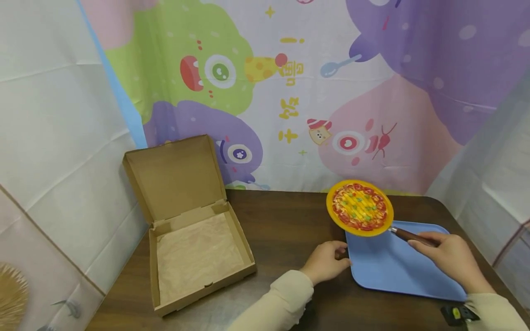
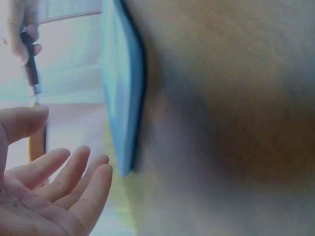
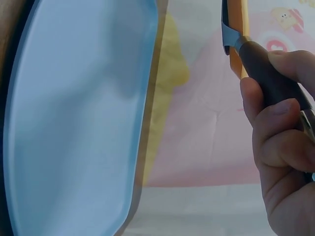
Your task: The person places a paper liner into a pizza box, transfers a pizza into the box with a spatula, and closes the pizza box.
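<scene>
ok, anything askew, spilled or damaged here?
Just the backdrop: its lettering runs sideways, as if hung turned. Otherwise nothing stands out; the pizza looks intact on the server in the right hand.

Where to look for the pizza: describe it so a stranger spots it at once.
On the dark table, find the flat blue tray at the head view's right. Hiding its far left corner there is the round pizza, carried on a dark-handled server in the right grip. Its yellow-orange rim and red-and-yellow topping set it apart from the plain tray and open cardboard box.
</scene>
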`<act>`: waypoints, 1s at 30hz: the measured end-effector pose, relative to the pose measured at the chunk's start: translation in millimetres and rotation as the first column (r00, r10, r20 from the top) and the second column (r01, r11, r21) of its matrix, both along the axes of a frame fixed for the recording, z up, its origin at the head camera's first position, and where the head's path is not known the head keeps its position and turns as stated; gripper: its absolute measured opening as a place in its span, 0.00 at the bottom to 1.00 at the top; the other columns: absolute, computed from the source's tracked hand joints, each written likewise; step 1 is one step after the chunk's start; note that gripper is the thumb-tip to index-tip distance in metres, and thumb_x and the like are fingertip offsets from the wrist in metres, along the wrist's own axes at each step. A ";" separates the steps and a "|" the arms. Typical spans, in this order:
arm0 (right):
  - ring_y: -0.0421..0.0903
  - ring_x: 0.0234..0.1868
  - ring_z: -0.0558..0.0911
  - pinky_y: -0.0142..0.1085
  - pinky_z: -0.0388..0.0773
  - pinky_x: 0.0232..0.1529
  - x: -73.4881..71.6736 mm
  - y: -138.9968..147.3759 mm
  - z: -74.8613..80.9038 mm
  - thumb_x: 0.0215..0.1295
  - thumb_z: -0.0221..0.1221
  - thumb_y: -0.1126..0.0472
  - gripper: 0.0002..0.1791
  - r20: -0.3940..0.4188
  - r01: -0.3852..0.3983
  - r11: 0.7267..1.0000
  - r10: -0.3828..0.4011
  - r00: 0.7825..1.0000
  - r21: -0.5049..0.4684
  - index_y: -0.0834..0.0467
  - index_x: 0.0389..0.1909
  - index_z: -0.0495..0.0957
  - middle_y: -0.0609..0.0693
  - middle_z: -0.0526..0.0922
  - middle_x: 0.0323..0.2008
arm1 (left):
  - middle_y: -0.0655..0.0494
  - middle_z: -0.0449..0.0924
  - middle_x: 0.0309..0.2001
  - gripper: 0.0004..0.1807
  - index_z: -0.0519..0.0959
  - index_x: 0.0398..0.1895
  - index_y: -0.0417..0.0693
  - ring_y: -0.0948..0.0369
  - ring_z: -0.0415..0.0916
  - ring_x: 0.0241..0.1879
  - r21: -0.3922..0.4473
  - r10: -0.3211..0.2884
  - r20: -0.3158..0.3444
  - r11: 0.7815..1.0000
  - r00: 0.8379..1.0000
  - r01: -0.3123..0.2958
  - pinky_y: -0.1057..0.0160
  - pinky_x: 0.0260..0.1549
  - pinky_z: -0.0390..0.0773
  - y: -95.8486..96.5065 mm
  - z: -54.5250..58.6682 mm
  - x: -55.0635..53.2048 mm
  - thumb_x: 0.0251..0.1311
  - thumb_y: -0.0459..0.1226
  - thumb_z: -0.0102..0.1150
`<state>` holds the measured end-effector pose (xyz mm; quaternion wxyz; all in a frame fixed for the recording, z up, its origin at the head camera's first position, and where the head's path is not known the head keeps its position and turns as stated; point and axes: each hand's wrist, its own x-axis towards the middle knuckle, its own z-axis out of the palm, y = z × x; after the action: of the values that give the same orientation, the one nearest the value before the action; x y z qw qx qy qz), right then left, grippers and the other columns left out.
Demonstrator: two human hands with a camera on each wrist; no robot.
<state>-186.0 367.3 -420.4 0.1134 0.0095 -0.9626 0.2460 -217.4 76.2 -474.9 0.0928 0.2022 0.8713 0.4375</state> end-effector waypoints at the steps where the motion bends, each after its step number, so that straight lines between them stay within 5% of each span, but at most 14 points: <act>1: 0.32 0.28 0.72 0.30 0.67 0.23 -0.6 -1.5 0.8 0.60 0.67 0.46 0.25 0.002 0.000 1.000 0.000 1.000 -0.003 0.66 0.42 0.85 0.62 0.87 0.37 | 0.56 0.84 0.48 0.23 0.79 0.57 0.45 0.65 0.79 0.44 -0.002 -0.005 -0.010 1.000 1.000 0.005 0.70 0.43 0.78 -3.3 2.8 0.2 0.59 0.42 0.65; 8: 0.39 0.31 0.76 0.31 0.69 0.25 -5.3 -11.3 4.1 0.60 0.66 0.44 0.26 0.027 -0.026 1.000 0.026 0.999 -0.010 0.65 0.43 0.85 0.60 0.87 0.37 | 0.53 0.81 0.56 0.24 0.77 0.60 0.45 0.57 0.78 0.55 0.007 0.002 -0.070 1.000 0.998 -0.002 0.60 0.55 0.78 -35.1 28.1 3.9 0.62 0.44 0.63; 18: 0.37 0.30 0.77 0.31 0.71 0.23 -14.0 -30.2 6.2 0.62 0.65 0.48 0.22 0.037 -0.092 0.994 0.094 0.995 -0.052 0.64 0.44 0.86 0.60 0.88 0.38 | 0.48 0.77 0.61 0.29 0.72 0.65 0.44 0.52 0.74 0.62 0.066 0.140 -0.145 0.989 0.979 -0.132 0.50 0.61 0.74 -90.9 54.9 11.4 0.62 0.45 0.63; 25: 0.45 0.30 0.77 0.32 0.71 0.23 -20.4 -46.9 8.3 0.61 0.66 0.48 0.24 0.072 -0.106 0.992 0.111 0.991 -0.062 0.66 0.44 0.85 0.61 0.88 0.37 | 0.43 0.76 0.61 0.30 0.72 0.64 0.39 0.46 0.72 0.62 0.139 0.231 -0.205 0.969 0.951 -0.205 0.45 0.61 0.72 -139.3 62.8 12.8 0.60 0.42 0.65; 30: 0.43 0.23 0.72 0.32 0.66 0.20 -24.9 -57.4 9.7 0.60 0.66 0.47 0.24 0.077 -0.122 0.992 0.125 0.989 -0.040 0.66 0.44 0.85 0.54 0.86 0.28 | 0.42 0.73 0.64 0.32 0.70 0.66 0.39 0.45 0.69 0.65 0.155 0.302 -0.186 0.949 0.935 -0.275 0.44 0.64 0.69 -171.6 61.8 12.2 0.61 0.42 0.65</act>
<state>-210.9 309.9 -410.7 0.0600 0.0574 -0.9594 0.2695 -205.2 -95.3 -413.1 -0.0767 0.1218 0.8668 0.4775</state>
